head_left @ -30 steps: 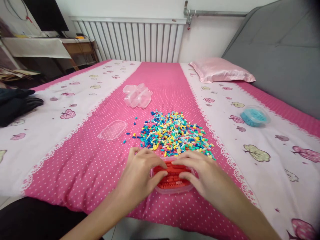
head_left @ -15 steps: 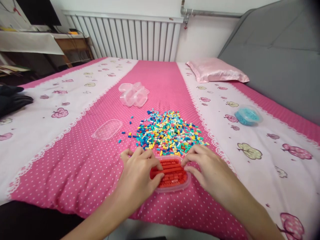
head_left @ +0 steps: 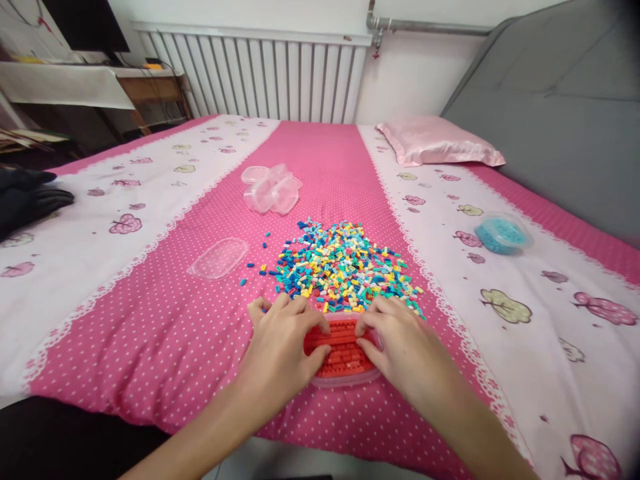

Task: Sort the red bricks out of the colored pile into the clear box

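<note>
A clear plastic container [head_left: 347,382] stands near the front edge of the bed, with rows of small red toy bricks [head_left: 345,363] packed inside. My left hand [head_left: 285,337] reaches in from the left, thumb and index finger curled round the end of one red brick row [head_left: 343,338]. At the other end of that row, my right hand [head_left: 400,337] pinches with thumb and index finger. Just beyond both hands spreads a heap of loose bricks [head_left: 345,267] in blue, yellow, green, white and red. My fingers hide the container's two ends.
Left of the heap lies a clear lid [head_left: 220,258]. Several empty clear containers [head_left: 273,190] are grouped farther back. A lidded tub of blue pieces [head_left: 503,233] rests at the right, a pink pillow [head_left: 440,141] behind it. Dark gloves or cloth [head_left: 35,200] lie far left.
My right hand has moved left, from the container's right rim onto the end of the red brick row. My left hand stays at the row's left end. The view has shifted slightly.
</note>
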`<state>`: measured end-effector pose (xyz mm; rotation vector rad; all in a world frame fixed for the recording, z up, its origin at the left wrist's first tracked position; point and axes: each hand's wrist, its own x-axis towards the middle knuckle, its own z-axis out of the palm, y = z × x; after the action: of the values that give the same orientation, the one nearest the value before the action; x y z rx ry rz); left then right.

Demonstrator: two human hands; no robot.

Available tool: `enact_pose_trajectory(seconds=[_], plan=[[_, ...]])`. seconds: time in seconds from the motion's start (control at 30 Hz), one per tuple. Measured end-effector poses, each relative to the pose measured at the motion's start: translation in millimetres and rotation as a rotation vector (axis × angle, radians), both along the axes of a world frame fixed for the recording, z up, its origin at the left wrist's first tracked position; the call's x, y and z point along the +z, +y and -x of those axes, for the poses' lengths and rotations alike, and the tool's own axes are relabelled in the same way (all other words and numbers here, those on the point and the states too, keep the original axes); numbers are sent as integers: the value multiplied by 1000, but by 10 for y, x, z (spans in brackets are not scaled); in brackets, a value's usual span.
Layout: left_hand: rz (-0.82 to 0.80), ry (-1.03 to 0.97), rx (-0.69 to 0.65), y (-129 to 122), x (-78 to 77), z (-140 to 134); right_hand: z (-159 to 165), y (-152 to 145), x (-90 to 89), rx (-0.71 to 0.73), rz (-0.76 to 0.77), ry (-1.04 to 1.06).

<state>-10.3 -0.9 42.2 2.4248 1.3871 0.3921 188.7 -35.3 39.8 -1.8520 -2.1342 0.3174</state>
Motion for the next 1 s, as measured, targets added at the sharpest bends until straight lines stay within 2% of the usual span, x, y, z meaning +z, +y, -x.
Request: enact_pose_trajectory(seconds=[0.3,0.67,1.0], plan=[[25,84,-7,62,142,97,4,-3,-40,-6,-44,5],[6,63,-26,52,113,110,30,3,47,5,-42,-78],[18,67,-11,34,116,53,6,3,20,-13,-44,-95]])
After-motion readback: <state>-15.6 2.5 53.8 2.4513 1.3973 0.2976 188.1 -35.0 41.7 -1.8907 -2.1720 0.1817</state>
